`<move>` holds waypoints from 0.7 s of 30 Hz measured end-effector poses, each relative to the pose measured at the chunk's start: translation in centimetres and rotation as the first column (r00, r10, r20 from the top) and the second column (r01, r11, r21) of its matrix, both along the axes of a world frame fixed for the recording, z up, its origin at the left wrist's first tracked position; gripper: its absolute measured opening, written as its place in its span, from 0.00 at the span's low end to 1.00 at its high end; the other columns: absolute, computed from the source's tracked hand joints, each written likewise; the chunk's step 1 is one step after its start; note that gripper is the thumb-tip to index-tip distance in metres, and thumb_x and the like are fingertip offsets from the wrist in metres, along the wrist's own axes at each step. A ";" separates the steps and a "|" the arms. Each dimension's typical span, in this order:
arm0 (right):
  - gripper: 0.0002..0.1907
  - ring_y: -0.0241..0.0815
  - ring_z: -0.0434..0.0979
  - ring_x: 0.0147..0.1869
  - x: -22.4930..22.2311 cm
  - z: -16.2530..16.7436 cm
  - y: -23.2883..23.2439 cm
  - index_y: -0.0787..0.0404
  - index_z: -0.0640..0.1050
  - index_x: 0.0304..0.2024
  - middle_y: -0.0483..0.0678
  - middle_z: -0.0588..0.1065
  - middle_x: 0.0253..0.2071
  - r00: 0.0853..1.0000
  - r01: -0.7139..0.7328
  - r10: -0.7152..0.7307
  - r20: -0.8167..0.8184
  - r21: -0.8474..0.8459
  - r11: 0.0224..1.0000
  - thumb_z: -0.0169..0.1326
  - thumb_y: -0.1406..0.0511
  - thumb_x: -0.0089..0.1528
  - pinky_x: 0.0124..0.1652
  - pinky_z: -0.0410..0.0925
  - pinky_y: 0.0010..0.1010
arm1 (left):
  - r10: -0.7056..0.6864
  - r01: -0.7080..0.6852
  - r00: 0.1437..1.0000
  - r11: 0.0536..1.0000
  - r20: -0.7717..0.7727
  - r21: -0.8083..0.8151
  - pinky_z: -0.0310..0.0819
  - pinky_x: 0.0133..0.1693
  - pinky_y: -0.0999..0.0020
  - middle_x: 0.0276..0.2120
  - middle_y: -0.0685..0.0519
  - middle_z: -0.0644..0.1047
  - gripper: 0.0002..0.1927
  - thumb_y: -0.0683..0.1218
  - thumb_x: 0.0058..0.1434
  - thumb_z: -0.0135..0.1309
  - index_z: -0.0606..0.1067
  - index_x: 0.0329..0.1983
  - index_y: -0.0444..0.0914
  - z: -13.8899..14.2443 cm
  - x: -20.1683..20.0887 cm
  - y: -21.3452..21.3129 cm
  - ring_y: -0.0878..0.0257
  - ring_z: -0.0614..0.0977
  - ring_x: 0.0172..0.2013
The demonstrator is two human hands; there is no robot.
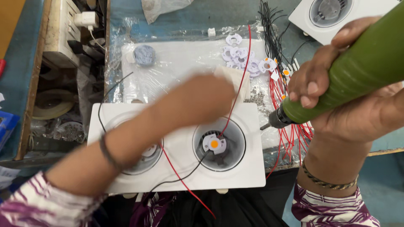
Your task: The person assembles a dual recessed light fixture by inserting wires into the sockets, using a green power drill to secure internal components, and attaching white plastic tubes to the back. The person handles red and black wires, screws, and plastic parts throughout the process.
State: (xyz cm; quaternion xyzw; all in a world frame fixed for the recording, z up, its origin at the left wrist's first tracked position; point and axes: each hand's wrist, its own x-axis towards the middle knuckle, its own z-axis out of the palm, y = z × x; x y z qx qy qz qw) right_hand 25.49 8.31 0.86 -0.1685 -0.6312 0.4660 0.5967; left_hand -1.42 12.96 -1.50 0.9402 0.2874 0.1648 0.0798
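My right hand [336, 90] is wrapped tight around a green driver [357, 71], fingers over the top and thumb beneath, its metal tip [269, 122] pointing down and left. Just left of that tip lies the white fixture [176, 168], a flat plate with two round wells. The well nearer the tip holds a small white holder with an orange dot [214, 144] at its centre. A red wire [235, 96] and a black wire [185, 174] run out of that well, the red one going up past my left hand, and both trail toward me over the plate's front edge.

My left hand [206, 101] reaches across the fixture, forearm over the far well, and is blurred; I cannot tell whether it is open or closed, though it sits at something pale just above the near well, close to the red wire.

Under my right wrist hangs a bundle of red leads [290, 130]. Beyond my left hand a clear plastic sheet [176, 63] covers the bench, with a heap of white rings [242, 56] on it and a grey disc [144, 54] further left. Past the driver stands another white fixture [328, 12].
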 end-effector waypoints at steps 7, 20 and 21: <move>0.31 0.45 0.69 0.27 0.9 -0.2 1.0 0.62 0.65 0.57 0.54 0.68 0.29 0.998 -0.017 0.018 0.063 -0.008 1.000 0.46 0.42 0.73 0.32 0.64 0.37 | 0.314 -0.355 0.925 0.915 -0.214 -0.194 0.80 0.37 0.56 0.25 0.42 0.81 0.03 0.38 0.50 0.60 0.82 0.28 0.34 -6.4 -3.5 11.2 0.49 0.84 0.29; 0.27 0.49 0.77 0.49 -2.4 2.8 4.2 0.65 0.71 0.54 0.51 0.75 0.45 0.893 0.326 -0.348 0.285 0.124 0.937 0.56 0.48 0.71 0.48 0.69 0.35 | 0.098 -0.208 0.964 0.858 -0.249 -0.469 0.77 0.40 0.51 0.31 0.43 0.82 0.34 0.74 0.50 0.55 0.83 0.38 0.41 -0.5 -5.7 -0.2 0.46 0.84 0.35; 0.24 0.48 0.77 0.49 -3.5 2.6 2.9 0.65 0.72 0.53 0.51 0.75 0.46 0.843 0.356 -0.417 0.340 0.228 0.906 0.58 0.51 0.71 0.47 0.69 0.34 | 0.155 -0.258 0.955 0.855 -0.253 -0.450 0.77 0.39 0.51 0.28 0.43 0.82 0.34 0.74 0.51 0.55 0.83 0.35 0.40 0.1 -5.9 -1.3 0.46 0.84 0.34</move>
